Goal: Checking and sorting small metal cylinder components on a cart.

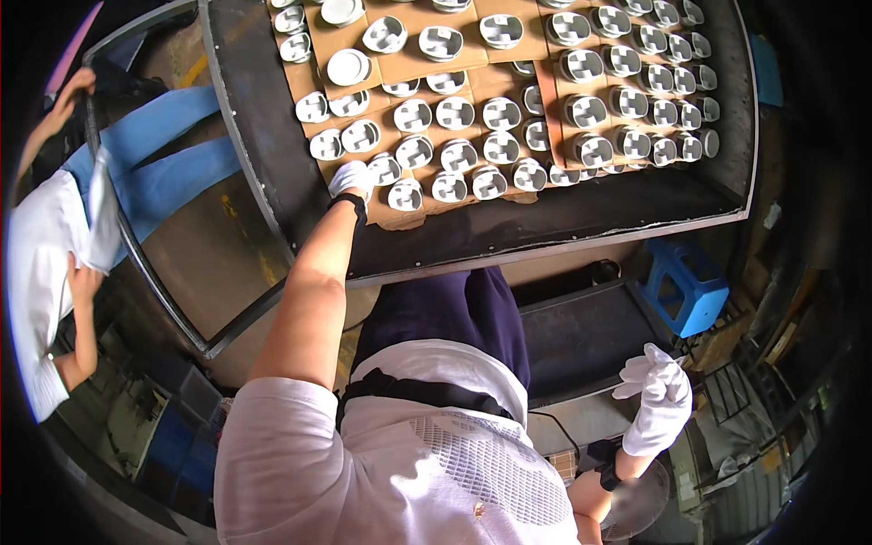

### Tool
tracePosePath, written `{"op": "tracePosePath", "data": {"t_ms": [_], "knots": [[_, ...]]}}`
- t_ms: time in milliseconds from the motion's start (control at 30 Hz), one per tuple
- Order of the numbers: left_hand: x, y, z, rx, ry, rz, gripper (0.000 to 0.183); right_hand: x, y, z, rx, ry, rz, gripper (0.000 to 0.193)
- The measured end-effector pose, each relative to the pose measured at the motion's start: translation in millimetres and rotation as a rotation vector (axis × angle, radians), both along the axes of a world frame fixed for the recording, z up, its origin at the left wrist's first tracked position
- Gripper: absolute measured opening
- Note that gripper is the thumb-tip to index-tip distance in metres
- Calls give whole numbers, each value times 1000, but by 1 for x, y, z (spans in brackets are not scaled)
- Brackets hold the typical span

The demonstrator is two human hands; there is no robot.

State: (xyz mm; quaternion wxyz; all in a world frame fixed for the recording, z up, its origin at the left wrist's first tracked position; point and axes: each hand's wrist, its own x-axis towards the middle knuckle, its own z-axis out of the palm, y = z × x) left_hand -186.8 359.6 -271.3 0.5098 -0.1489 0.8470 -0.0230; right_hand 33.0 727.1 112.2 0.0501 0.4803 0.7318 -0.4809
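Many silvery metal pistons (450,186) stand in rows on brown cardboard (395,218) on the dark table. My left hand (352,178), in a white glove with a black band at the wrist, reaches to the near left corner of the rows. It is right beside a piston (384,168); its fingers are hidden behind the back of the hand, so its grip cannot be made out. Away from the table, low on the right, my right hand (656,395) is raised, also white-gloved. Its fingers are apart and partly bent, and I see nothing in them.
A raised metal rim (545,238) edges the dark table (272,118). Some pistons stand on upper cardboard layers. On the left, a person (68,245) in a white top and blue trousers is beside a black tubular frame (150,282). A blue stool (686,291) stands right of a low black surface (590,336).
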Motion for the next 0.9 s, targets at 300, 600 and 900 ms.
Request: {"op": "tracePosePath", "data": {"t_ms": [300, 600, 900], "knots": [[7, -5, -10, -23, 120, -99, 17, -36, -8, 3, -66, 5, -20, 27], [8, -20, -19, -5, 129, -6, 25, -38, -10, -1, 13, 21, 55, 44], [19, -33, -14, 175, 136, 367, 21, -29, -1, 12, -13, 136, 35, 37]]}}
